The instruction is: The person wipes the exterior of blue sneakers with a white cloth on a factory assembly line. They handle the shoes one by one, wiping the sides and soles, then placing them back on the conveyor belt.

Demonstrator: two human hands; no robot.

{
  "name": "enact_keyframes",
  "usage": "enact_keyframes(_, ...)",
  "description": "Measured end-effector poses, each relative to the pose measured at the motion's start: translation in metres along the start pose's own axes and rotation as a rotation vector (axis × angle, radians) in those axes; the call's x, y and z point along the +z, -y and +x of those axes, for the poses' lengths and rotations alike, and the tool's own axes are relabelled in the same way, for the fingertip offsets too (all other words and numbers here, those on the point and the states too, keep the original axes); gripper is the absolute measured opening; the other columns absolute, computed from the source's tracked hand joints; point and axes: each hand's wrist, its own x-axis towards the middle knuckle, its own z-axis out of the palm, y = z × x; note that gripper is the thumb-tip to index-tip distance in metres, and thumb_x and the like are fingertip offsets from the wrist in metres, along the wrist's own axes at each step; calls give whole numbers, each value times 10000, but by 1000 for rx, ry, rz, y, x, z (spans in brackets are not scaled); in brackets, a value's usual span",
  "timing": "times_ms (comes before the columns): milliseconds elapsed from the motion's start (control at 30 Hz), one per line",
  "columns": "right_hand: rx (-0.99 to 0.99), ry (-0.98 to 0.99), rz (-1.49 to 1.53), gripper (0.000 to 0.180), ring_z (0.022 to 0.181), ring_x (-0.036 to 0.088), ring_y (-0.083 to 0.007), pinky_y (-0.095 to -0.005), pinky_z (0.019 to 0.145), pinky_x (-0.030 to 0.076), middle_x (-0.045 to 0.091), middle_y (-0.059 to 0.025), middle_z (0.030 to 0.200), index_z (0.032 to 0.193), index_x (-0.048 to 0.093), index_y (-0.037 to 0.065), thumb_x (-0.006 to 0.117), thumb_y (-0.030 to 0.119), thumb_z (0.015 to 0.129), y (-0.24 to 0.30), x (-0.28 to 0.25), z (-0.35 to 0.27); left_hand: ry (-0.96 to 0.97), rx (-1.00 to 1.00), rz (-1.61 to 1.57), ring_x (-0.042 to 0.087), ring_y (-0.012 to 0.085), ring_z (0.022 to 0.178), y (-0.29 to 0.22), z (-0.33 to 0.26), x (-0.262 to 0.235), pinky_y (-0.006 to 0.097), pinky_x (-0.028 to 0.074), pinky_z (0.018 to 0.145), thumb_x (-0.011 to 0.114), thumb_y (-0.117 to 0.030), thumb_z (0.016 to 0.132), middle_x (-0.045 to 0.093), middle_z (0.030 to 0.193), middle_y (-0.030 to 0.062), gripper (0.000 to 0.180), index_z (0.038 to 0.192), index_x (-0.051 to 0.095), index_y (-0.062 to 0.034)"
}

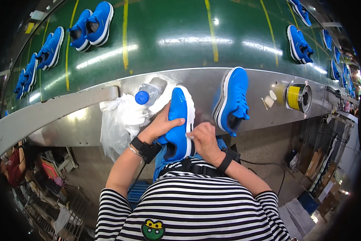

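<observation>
My left hand grips a blue sneaker with a white sole, its thumb lying across the upper. The shoe is held in front of me at the bench edge, toe pointing away and heel close to my waist. Beside its sole, on the right, my right hand is closed with fingertips pinched together; whatever they hold is too small to make out. A second blue sneaker rests on the metal bench further right, toe also away from me.
The metal bench borders a green conveyor belt carrying several blue sneakers. Left of my hands are a blue-capped plastic bottle, a white plastic bag and a grey metal bar. A yellow-labelled can stands at right.
</observation>
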Motion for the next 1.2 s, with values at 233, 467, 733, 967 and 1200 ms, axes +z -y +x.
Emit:
enact_keyframes(233, 144, 35, 385, 132, 774, 543, -196, -285, 684, 431, 588, -68, 800, 827, 654, 51, 609, -19, 725, 7, -74, -17, -66, 244, 125, 438, 276, 1176, -43, -12, 10, 345, 352, 978, 686, -276, 744, 406, 1301, 202, 926, 1408, 82, -49)
enact_keyframes(467, 299, -340, 503, 76, 796, 537, -112, -219, 718, 424, 544, -49, 867, 868, 599, 5, 584, -14, 797, -32, -139, -34, -168, 314, 401, 482, 357, 1132, -66, 0, 40, 358, 382, 955, 682, -279, 729, 428, 1260, 273, 971, 1407, 25, -55)
enact_keyframes(733, 356, -410, 429, 84, 781, 536, -125, -238, 721, 425, 546, -46, 844, 885, 577, 18, 570, 8, 802, -104, -167, -42, -350, 252, 639, 514, 401, 1070, -71, 8, 64, 385, 419, 913, 681, -253, 707, 450, 1206, 315, 987, 1394, 13, -16)
enact_keyframes(967, 377, -360, 405, 96, 754, 538, -136, -251, 707, 425, 569, -53, 832, 879, 585, 14, 575, 12, 784, -143, -181, -31, -460, 200, 720, 503, 416, 1059, -77, 8, 83, 404, 425, 892, 681, -243, 702, 452, 1184, 313, 988, 1395, 13, -17)
enact_keyframes(1200, 446, -414, 335, 108, 732, 537, -125, -241, 678, 421, 581, -41, 831, 901, 586, 20, 564, 20, 795, -187, -192, -31, -599, 99, 980, 506, 453, 996, -84, 16, 100, 457, 451, 821, 673, -231, 709, 417, 1177, 318, 993, 1386, -20, -14)
